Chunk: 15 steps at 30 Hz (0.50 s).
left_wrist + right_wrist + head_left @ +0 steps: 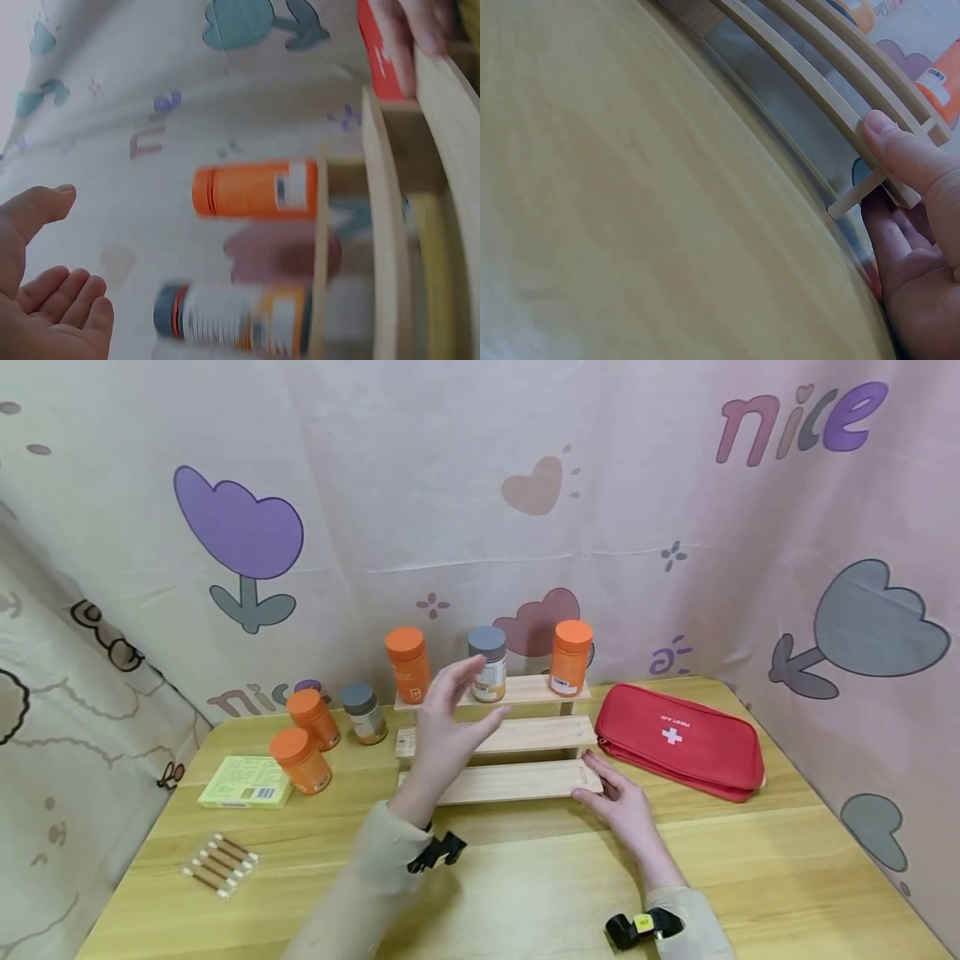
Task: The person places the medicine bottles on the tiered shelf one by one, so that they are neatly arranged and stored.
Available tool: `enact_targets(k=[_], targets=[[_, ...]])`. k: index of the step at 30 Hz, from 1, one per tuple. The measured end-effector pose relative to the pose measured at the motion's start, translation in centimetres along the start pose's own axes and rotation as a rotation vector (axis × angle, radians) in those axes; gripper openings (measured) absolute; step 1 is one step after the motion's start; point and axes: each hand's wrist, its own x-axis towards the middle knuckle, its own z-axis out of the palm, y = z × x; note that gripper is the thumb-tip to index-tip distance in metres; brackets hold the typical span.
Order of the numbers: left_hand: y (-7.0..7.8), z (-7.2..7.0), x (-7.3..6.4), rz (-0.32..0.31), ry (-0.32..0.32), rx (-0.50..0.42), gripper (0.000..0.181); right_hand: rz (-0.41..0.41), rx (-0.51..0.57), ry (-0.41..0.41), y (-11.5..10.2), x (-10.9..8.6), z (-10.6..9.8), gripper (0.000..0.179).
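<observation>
The wooden rack [517, 783] stands near the middle of the table's [525, 877] back edge, its top board bearing an orange bottle [410, 670] at the left end, a grey-capped bottle [492, 677] between, and a second orange bottle [572, 662] at the right end. The right hand [624, 806] grips the lowest board's right end between thumb and fingers. The left hand [448, 727] is raised before the rack, thumb and fingers spread apart, holding nothing. A red first-aid pouch [678, 752] lies toward the back right corner.
</observation>
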Motion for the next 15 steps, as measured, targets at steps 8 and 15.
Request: enact_targets(k=[8,15], targets=[[0.5,-5.3,-3.3,-0.148,0.117,0.12,0.057,0.019,0.006,-0.01,0.1,-0.2,0.0,0.066],[-0.9,-10.0,-6.6,-0.275,0.284,0.235,0.053,-0.005,0.027,-0.017,-0.1,-0.1,0.0,0.066]])
